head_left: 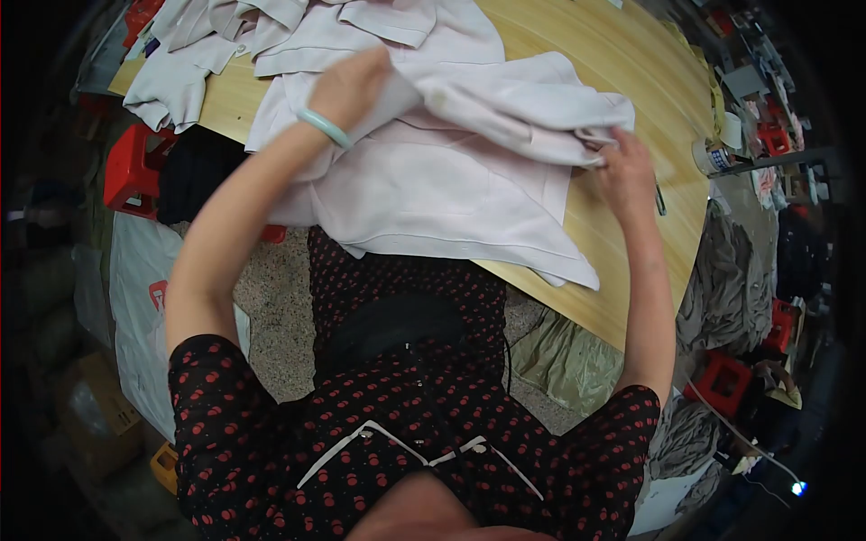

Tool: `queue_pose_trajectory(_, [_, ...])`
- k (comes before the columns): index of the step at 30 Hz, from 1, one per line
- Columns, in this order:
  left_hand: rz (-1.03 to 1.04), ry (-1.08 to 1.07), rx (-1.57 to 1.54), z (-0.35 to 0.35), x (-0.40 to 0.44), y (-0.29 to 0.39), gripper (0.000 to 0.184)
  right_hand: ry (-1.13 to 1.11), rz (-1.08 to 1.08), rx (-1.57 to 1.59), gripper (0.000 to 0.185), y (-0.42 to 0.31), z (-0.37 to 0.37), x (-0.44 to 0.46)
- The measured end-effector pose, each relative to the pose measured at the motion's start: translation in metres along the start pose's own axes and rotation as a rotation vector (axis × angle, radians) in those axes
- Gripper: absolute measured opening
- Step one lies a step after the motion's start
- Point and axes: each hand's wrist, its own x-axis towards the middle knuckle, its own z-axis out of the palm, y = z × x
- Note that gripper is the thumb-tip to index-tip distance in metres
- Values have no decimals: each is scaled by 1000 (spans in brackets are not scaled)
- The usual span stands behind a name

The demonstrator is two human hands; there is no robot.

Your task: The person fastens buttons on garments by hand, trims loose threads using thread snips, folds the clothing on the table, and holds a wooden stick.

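A pale pinkish-white garment (424,194) lies spread over the near edge of the wooden table (667,261), its lower part hanging towards my lap. My left hand (354,86), with a pale green bangle (323,127) on the wrist, is raised over the garment's left part. Its fingers are curled at the lifted cloth and partly hidden. On the other side, my right hand (627,176) pinches the end of a bunched, raised fold, which looks like a sleeve. Between the two hands this fold stretches across the garment.
More pale garments (361,27) are heaped along the table's far left. A dark pen-like object (660,200) lies right of my right hand, near a small tub (710,158). A red stool (133,176) stands at left; grey cloth (726,279) is piled at right.
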Motion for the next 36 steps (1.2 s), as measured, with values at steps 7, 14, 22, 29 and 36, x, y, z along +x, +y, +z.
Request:
queue_pose_trajectory(7, [-129, 543, 219, -152, 61, -30, 23, 497, -150, -43, 17, -38, -89, 61])
queue_pose_trajectory(14, [-476, -410, 305, -111, -91, -128, 17, -155, -23, 421, 19, -88, -23, -12])
queue_pose_trajectory(22, [112, 62, 214, -41, -75, 27, 27, -183, 393, 538, 27, -52, -9, -90])
queue_pose_trajectory(29, [324, -230, -188, 52, -56, 127, 19, -123, 538, 707, 27, -59, -21, -123])
queue_pose_trajectory(36, [82, -587, 28, 132, -25, 162, 27, -49, 399, 665, 34, -79, -28, -144])
